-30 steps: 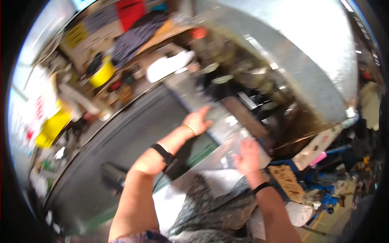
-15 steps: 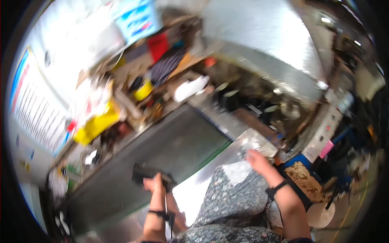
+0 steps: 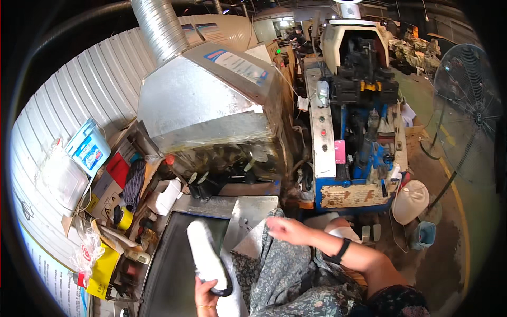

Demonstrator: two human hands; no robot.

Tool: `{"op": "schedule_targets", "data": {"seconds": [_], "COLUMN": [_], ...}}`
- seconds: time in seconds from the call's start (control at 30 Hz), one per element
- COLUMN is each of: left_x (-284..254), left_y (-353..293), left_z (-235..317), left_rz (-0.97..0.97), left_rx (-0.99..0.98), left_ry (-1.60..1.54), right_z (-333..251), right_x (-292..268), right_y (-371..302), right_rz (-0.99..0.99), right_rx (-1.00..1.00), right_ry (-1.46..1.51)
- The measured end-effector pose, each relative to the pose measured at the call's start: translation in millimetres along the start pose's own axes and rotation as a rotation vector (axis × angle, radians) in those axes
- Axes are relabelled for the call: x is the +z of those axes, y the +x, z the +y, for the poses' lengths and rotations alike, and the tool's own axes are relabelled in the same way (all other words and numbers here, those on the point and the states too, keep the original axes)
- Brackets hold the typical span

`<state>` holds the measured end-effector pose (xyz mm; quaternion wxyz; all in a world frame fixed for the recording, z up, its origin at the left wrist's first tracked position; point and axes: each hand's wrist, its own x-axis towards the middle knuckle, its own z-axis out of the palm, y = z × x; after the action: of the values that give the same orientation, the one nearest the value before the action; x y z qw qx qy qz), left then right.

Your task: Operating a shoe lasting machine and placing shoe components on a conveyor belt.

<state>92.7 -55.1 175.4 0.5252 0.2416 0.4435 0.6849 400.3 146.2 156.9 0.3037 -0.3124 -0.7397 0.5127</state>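
Observation:
Close to the lower middle, my left hand grips the end of a shoe whose long, narrow underside is white and faces up. A dark edge shows around the gripped end. Beneath the shoe lies the dark belt surface. My right hand hovers over the floral cloth on my lap, beside a bare metal plate. Its fingers are loosely curled, and I see nothing between them.
A metal hood with a silver duct rises ahead. Cluttered shelving runs along the left. To the right are a blue-framed machine, a tall fan, a round stool seat and a small bucket.
My view has swung to the right and lifted. The shoe in my left hand, dark side showing before, now shows its white underside. My right hand has shifted inward over the cloth.

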Motion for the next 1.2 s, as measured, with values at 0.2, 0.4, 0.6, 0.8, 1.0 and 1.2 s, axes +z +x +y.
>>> {"op": "schedule_targets", "data": {"seconds": [0.2,0.4,0.6,0.8,1.0,1.2], "left_x": [110,163,160,134,149,152], "left_y": [6,83,90,111,95,121], "left_z": [-31,-96,-123,-161,-150,-133], "left_rz": [-0.764,-0.794,-0.627,-0.533,-0.463,-0.527], "left_rx": [-0.054,0.197,0.012,0.050,0.327,0.586], "left_ry": [0.540,0.781,0.533,0.582,0.920,1.074], "right_z": [-74,-15,12,16,4,39], "right_x": [-24,2,-16,-8,6,43], "right_y": [-6,-51,-29,-20,-33,-97], "right_rz": [0.409,0.176,0.085,0.125,0.329,0.426], "right_rx": [-0.148,0.031,-0.043,0.050,-0.037,0.145], "right_ry": [0.271,-0.135,-0.221,-0.306,-0.277,-0.137]}}
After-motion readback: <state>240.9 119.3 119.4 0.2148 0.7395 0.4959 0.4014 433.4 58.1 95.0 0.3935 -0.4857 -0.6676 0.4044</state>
